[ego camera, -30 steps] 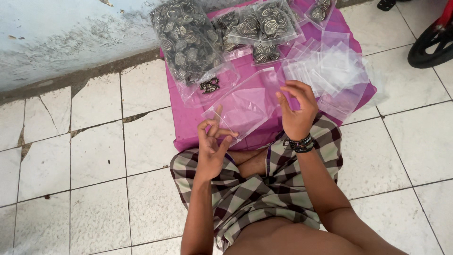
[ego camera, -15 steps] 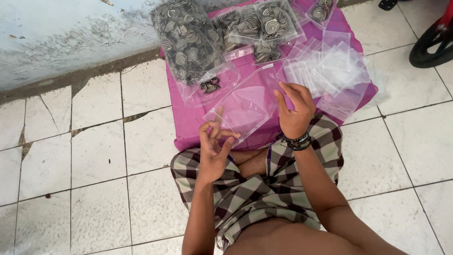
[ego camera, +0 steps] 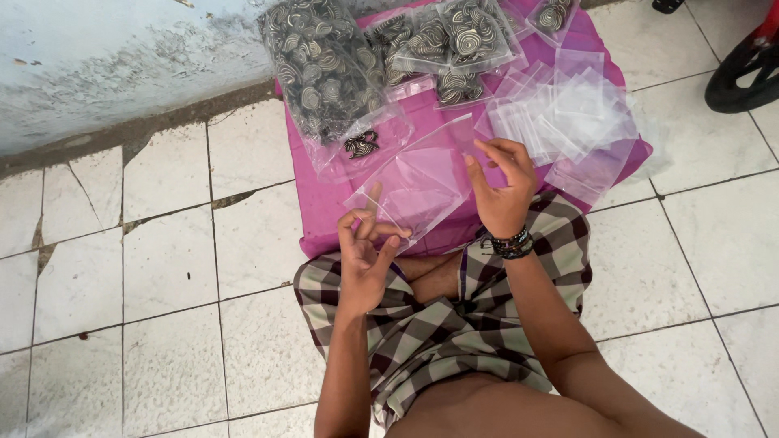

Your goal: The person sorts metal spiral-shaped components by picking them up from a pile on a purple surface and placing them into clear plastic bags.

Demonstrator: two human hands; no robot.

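left hand (ego camera: 367,247) pinches clear bag (ego camera: 418,186) corner | right hand (ego camera: 503,188) grips its far edge | above pink cloth (ego camera: 324,207)

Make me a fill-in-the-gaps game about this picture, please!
1. Both hands, left and right, hold one clear ____.
2. The cloth under the bags is ____.
3. The beaded bracelets sit on the ____ wrist.
4. The floor is covered in white ____.

Missing words: bag; pink; right; tiles

Left hand (ego camera: 367,258) and right hand (ego camera: 503,186) pinch clear plastic bag (ego camera: 418,186) (empty) over pink cloth (ego camera: 324,203).
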